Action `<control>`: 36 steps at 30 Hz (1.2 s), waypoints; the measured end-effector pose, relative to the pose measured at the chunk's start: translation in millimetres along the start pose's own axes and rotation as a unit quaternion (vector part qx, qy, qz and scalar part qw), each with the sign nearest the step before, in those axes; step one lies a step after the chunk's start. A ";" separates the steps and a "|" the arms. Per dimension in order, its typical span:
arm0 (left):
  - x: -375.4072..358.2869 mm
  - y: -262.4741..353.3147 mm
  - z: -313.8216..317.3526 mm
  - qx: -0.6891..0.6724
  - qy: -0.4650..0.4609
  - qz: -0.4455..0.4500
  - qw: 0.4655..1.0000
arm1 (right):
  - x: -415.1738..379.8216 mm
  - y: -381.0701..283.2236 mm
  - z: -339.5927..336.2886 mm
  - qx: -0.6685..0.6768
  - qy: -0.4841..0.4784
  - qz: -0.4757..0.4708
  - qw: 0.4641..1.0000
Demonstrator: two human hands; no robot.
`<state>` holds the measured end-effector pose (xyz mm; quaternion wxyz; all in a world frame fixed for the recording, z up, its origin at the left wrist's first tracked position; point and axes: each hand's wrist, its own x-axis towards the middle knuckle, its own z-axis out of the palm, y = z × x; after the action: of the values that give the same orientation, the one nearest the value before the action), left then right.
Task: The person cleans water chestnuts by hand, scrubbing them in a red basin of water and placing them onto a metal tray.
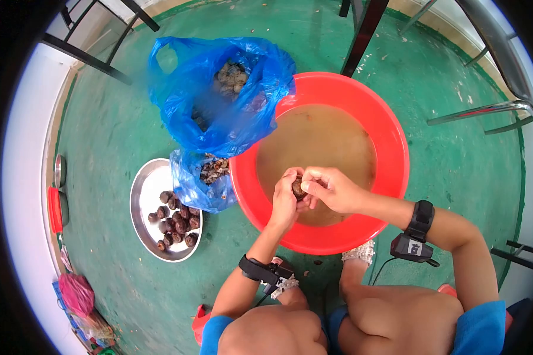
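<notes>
My left hand (285, 200) holds a round brown piece (298, 187) that looks like a water chestnut, with fingers curled around it. My right hand (331, 188) is closed, thumb and fingertips pressed against the same piece. Both hands are over the near part of a red basin (393, 171) of murky brown water (319, 139). Whether the right fingers also pinch a bit of skin or a small tool is hidden. To the left, a round metal tray (141, 201) holds several similar dark, round pieces (180, 223).
A large blue plastic bag (183, 89) with pale and dark scraps overlaps the basin's upper left rim. Below it, a smaller blue bag (189, 189) of brown scraps overlaps the tray. A metal-legged chair (485, 109) stands right; dark furniture legs (364, 38) stand behind the basin.
</notes>
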<state>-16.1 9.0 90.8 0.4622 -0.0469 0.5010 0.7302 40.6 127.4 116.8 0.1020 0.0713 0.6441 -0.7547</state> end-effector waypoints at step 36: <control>0.2 -6.0 3.9 0.092 0.029 0.112 0.989 | 24.7 15.8 -0.9 -0.103 0.180 0.101 0.973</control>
<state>-10.3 12.6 88.5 0.3655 0.0312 0.5816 0.7261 20.5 124.5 95.5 0.0671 0.2593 0.7155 -0.6452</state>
